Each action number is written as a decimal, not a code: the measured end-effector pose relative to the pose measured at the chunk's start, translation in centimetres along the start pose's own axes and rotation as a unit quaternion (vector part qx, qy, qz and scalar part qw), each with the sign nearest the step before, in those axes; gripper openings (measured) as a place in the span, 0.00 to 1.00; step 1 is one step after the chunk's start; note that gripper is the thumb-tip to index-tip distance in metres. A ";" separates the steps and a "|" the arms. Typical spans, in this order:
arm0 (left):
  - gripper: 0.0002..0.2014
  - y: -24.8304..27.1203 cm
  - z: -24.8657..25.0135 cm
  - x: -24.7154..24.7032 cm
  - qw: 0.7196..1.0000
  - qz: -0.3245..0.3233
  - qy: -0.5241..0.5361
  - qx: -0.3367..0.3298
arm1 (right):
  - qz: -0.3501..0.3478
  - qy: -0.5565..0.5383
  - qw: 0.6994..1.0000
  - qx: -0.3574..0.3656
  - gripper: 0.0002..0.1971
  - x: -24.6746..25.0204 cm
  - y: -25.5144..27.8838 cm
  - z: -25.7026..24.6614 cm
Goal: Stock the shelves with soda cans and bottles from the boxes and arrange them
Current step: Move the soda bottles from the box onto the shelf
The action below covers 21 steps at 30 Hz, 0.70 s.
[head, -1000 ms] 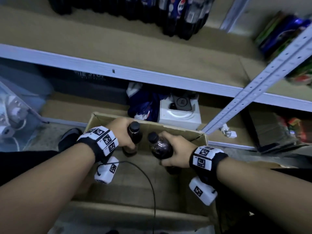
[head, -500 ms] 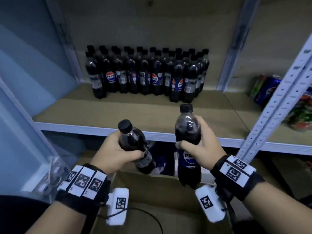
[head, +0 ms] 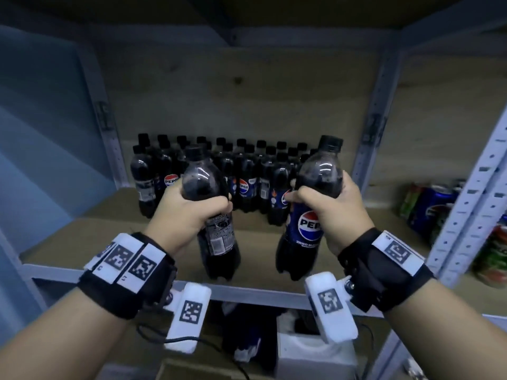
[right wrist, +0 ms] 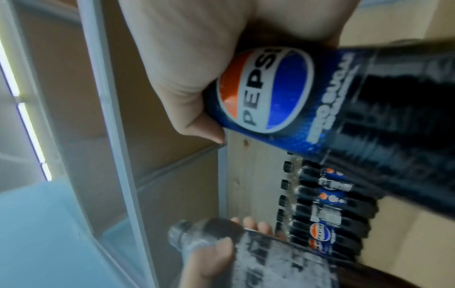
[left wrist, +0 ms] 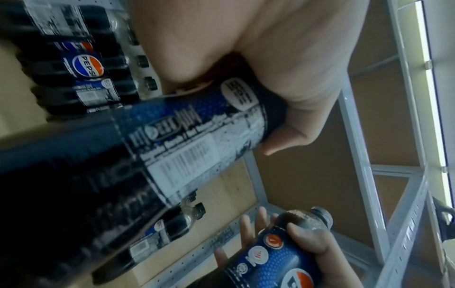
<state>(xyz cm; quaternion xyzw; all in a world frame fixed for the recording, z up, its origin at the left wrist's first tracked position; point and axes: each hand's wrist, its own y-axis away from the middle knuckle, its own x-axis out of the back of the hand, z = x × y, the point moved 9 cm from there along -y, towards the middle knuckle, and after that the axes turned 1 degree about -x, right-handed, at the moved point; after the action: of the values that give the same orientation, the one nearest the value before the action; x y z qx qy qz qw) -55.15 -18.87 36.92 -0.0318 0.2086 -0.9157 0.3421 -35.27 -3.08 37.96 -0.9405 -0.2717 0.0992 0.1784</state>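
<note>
two soda bottles are held up in front of the shelf board, one in each hand. the left bottle is gripped by the left hand around its upper body, with the fingers curled tight around it and the thumb wrapped over the other side. the right bottle is gripped the same way by the right hand, fingers clamped just above the round logo. both are held high on the body, most likely so the bottoms are left free to be set down flat. both are kept nearly upright with caps up, the right one a little tilted. the bottoms hang above the front part of the board and nothing is touched by them yet.

behind them, a group of bottles is packed in rows at the back of the shelf, so the bare wood in front of it is probably where the two new ones are meant to go. some cans are seen in the next bay to the right, past the grey post. below the shelf, part of a cardboard box is seen
</note>
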 end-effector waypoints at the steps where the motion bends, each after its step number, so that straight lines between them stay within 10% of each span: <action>1: 0.23 -1.1 -0.1 0.0 1.000 0.008 0.000 -0.001 | 0.007 -0.016 1.000 -0.003 0.20 -0.1 -1.0 0.0; 21: 0.22 -10.1 -11.4 -1.1 0.984 0.079 -0.160 -0.012 | 0.003 0.092 0.996 -0.017 0.25 -3.7 -7.1 13.4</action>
<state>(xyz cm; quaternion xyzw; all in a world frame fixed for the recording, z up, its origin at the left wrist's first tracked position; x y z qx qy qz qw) -62.82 -7.24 30.67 -0.1656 0.1635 -0.8664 0.4419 -45.50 4.32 28.81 -0.9493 -0.2527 0.0083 0.1867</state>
